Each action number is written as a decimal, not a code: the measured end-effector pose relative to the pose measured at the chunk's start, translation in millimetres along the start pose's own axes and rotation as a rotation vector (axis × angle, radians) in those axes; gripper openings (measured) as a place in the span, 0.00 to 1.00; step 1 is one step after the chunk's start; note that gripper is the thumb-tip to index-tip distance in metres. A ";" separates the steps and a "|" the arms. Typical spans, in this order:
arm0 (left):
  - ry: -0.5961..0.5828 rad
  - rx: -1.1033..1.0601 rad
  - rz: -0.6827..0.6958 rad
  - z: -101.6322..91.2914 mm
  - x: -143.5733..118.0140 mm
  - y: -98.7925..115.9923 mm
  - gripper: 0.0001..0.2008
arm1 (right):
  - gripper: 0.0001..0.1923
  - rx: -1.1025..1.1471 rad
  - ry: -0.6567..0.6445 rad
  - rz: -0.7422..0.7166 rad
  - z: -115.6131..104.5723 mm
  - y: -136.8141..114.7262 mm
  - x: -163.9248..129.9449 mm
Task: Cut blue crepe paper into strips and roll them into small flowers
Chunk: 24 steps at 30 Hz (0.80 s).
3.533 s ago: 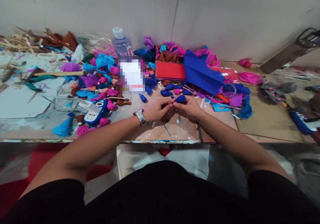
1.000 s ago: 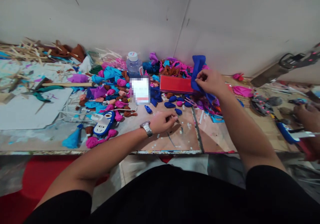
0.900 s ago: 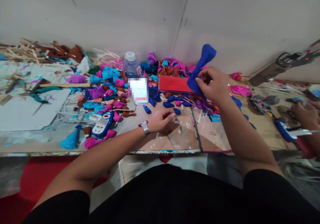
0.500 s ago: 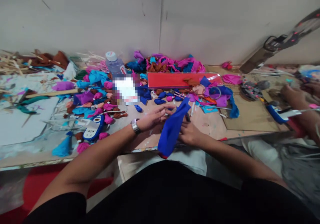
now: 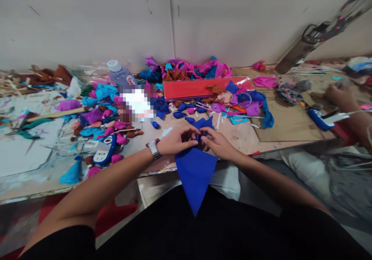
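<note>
Both hands pinching blue sheet at counter edge.
The blue sheet (image 5: 195, 174) hangs off the counter (image 5: 290, 126) over the lap; left hand (image 5: 174, 142) and right hand (image 5: 217, 143) pinch its upper fold together. Risk: thin sheet may tear or slip if pulled unevenly. Beyond: blue buds (image 5: 180, 115), red pack (image 5: 192, 88).

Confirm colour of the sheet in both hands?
Blue sheet, plain, no pattern; head view.
</note>
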<state>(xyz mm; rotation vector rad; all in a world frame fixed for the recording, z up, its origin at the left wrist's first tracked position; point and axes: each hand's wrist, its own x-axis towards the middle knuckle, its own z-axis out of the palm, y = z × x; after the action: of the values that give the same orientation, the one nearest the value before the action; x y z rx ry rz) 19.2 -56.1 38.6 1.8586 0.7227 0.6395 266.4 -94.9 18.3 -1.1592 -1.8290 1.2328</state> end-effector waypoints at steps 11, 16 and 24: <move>-0.243 0.123 0.209 13.6 -29.5 28.3 0.08 | 0.22 -0.441 -0.108 -0.094 -8.7 -15.2 16.3; -0.235 0.003 0.292 17.5 -45.8 48.6 0.05 | 0.17 -0.321 -0.054 -0.042 -9.1 -16.3 14.3; 0.015 0.095 0.194 11.9 -73.8 54.4 0.07 | 0.10 -0.220 0.176 -0.103 -16.6 -28.7 1.2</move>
<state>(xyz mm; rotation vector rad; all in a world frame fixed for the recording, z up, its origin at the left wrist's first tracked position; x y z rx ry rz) -12.1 -134.3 76.8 2.0300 0.5955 0.7541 271.1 -92.6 51.0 -1.2317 -1.8989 0.8603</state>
